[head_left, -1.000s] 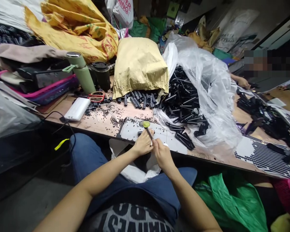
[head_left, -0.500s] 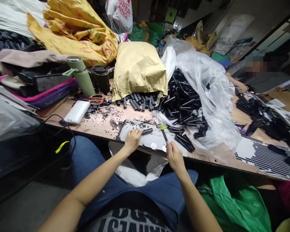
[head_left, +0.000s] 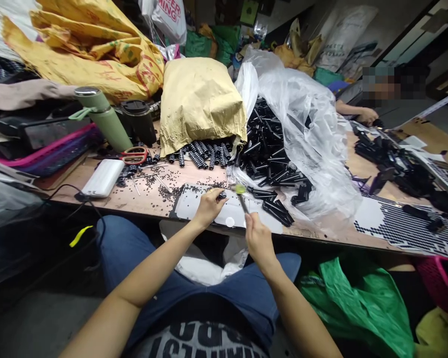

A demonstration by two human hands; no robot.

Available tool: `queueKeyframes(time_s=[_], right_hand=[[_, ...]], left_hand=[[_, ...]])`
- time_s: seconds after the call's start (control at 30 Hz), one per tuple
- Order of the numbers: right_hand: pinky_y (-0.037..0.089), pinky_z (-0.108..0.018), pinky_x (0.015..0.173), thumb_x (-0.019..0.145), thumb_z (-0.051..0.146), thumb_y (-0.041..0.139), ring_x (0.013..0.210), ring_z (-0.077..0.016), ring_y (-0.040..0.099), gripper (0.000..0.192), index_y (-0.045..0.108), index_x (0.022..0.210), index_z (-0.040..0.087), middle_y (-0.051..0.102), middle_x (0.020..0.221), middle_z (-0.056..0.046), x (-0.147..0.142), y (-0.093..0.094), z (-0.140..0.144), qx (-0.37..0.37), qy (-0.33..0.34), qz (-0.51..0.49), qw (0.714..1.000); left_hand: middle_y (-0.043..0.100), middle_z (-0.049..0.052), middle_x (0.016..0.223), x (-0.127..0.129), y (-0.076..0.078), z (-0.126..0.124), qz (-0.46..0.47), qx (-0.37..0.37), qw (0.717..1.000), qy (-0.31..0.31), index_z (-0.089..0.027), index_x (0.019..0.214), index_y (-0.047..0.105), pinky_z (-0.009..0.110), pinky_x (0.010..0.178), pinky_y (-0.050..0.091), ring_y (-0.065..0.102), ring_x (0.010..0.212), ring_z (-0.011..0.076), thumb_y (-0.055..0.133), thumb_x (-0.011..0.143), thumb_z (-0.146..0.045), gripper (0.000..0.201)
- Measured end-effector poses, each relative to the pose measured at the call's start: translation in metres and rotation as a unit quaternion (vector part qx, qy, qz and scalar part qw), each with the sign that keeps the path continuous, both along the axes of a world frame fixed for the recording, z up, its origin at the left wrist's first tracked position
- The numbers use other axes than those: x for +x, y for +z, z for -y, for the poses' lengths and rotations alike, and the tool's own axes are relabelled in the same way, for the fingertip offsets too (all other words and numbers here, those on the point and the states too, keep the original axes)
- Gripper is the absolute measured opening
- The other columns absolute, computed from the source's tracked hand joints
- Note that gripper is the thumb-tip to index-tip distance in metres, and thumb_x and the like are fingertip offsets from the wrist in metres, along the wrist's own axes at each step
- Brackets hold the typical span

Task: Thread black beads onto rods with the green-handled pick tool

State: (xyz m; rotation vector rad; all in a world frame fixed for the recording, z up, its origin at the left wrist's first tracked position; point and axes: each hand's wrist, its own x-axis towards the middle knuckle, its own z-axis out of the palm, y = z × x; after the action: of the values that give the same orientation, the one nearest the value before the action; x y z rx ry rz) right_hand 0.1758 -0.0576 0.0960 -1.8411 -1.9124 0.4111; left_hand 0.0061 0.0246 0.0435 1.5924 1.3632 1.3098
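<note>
My left hand is closed around a short black studded tube, over a pale sheet at the table's front edge. Only one end of the tube shows past the fingers. In my right hand is the dark handle of a small hammer with a yellow-green head. That head is up beside the tube, a little to its right; whether they touch I cannot tell. A white disc lies on the sheet between my hands. Small black beads are scattered to the left.
Studded tubes spill from a yellow sack. Plain black tubes pour from a clear plastic bag. Left stand a green flask, orange-handled scissors and a white power bank. A co-worker's hand is at right.
The view has shifted, so the table sits further left. The studded tube has turned and now shows mostly its end. My right hand and the hammer have stayed close beside it.
</note>
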Motion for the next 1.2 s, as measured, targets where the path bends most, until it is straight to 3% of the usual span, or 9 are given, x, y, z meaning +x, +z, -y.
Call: queueKeyframes(time_s=[0.2, 0.3, 0.43, 0.53, 0.67, 0.83, 0.93, 1.03, 1.2], right_hand=[[0.028, -0.024, 0.053, 0.100, 0.050, 0.022, 0.051, -0.0159, 0.052, 0.044, 0.052, 0.084, 0.022, 0.056, 0.060, 0.000, 0.003, -0.001, 0.000, 0.017, -0.018, 0.001, 1.000], [0.029, -0.024, 0.055, 0.100, 0.050, 0.022, 0.053, -0.0158, 0.052, 0.045, 0.053, 0.088, 0.021, 0.058, 0.062, 0.000, 0.010, -0.004, -0.006, 0.045, -0.032, 0.002, 0.998], [0.025, -0.026, 0.056, 0.100, 0.045, 0.030, 0.058, -0.0158, 0.054, 0.038, 0.056, 0.087, 0.020, 0.062, 0.068, -0.002, 0.014, -0.038, -0.032, 0.008, -0.013, 0.123, 0.992], [0.029, -0.027, 0.062, 0.098, 0.041, 0.039, 0.078, -0.0199, 0.058, 0.032, 0.059, 0.087, 0.018, 0.066, 0.086, -0.007, 0.011, -0.070, -0.055, 0.055, -0.009, 0.217, 0.975], [0.034, -0.033, 0.077, 0.095, 0.038, 0.047, 0.093, -0.0249, 0.055, 0.025, 0.061, 0.093, 0.016, 0.065, 0.097, -0.010, 0.005, -0.090, -0.072, 0.131, -0.002, 0.267, 0.955], [0.035, -0.034, 0.081, 0.095, 0.033, 0.046, 0.095, -0.0243, 0.054, 0.022, 0.062, 0.098, 0.017, 0.065, 0.102, -0.009, 0.007, -0.095, -0.075, 0.153, 0.004, 0.240, 0.959], [0.035, -0.034, 0.082, 0.096, 0.031, 0.045, 0.097, -0.0240, 0.053, 0.021, 0.062, 0.101, 0.019, 0.065, 0.104, -0.009, 0.010, -0.097, -0.073, 0.146, 0.010, 0.229, 0.962], [0.036, -0.035, 0.082, 0.096, 0.032, 0.045, 0.097, -0.0243, 0.053, 0.021, 0.062, 0.100, 0.019, 0.065, 0.103, -0.008, 0.012, -0.096, -0.073, 0.121, 0.018, 0.222, 0.967], [0.039, -0.034, 0.087, 0.096, 0.039, 0.043, 0.103, -0.0237, 0.052, 0.029, 0.061, 0.107, 0.019, 0.063, 0.110, -0.009, 0.004, -0.068, -0.109, 0.076, 0.057, 0.176, 0.980]], left_hand=[[0.069, 0.011, 0.102, -0.007, 0.012, 0.012, -0.009, 0.006, 1.000, 0.015, -0.019, 0.101, 0.070, 0.035, 0.087, 0.047, 0.063, 0.094, 0.0242, 0.069, 0.078, -0.025, 0.024], [0.069, 0.010, 0.098, -0.011, 0.020, 0.042, -0.045, -0.014, 0.996, -0.075, -0.018, 0.105, 0.069, 0.033, 0.084, 0.048, 0.064, 0.088, 0.0217, 0.068, 0.080, -0.028, 0.027], [0.067, 0.010, 0.104, -0.024, 0.018, 0.061, -0.154, -0.056, 0.965, -0.204, -0.018, 0.124, 0.060, 0.034, 0.084, 0.049, 0.063, 0.090, 0.0226, 0.068, 0.081, -0.039, 0.049], [0.061, 0.016, 0.118, -0.051, 0.010, 0.012, -0.212, -0.077, 0.972, -0.068, -0.016, 0.134, 0.050, 0.039, 0.090, 0.046, 0.061, 0.101, 0.0259, 0.057, 0.088, -0.045, 0.055], [0.055, 0.026, 0.124, -0.097, 0.006, -0.099, -0.252, -0.108, 0.946, 0.175, -0.006, 0.129, 0.047, 0.044, 0.097, 0.040, 0.052, 0.118, 0.0340, 0.048, 0.093, -0.032, 0.045], [0.059, 0.031, 0.114, -0.115, 0.002, -0.166, -0.218, -0.181, 0.931, 0.230, -0.001, 0.129, 0.041, 0.047, 0.091, 0.041, 0.057, 0.112, 0.0380, 0.055, 0.085, -0.015, 0.048], [0.060, 0.023, 0.115, -0.106, -0.005, -0.152, -0.157, -0.137, 0.959, 0.192, -0.008, 0.128, 0.045, 0.044, 0.093, 0.043, 0.058, 0.110, 0.0332, 0.061, 0.078, -0.009, 0.052], [0.060, 0.012, 0.108, -0.096, -0.005, -0.114, 0.058, -0.124, 0.986, 0.095, -0.018, 0.134, 0.040, 0.038, 0.085, 0.050, 0.064, 0.093, 0.0235, 0.067, 0.072, -0.007, 0.068], [0.059, 0.002, 0.090, -0.082, 0.011, -0.047, 0.389, -0.216, 0.892, -0.077, -0.020, 0.130, 0.040, 0.031, 0.068, 0.055, 0.064, 0.068, 0.0132, 0.070, 0.066, -0.005, 0.073]])
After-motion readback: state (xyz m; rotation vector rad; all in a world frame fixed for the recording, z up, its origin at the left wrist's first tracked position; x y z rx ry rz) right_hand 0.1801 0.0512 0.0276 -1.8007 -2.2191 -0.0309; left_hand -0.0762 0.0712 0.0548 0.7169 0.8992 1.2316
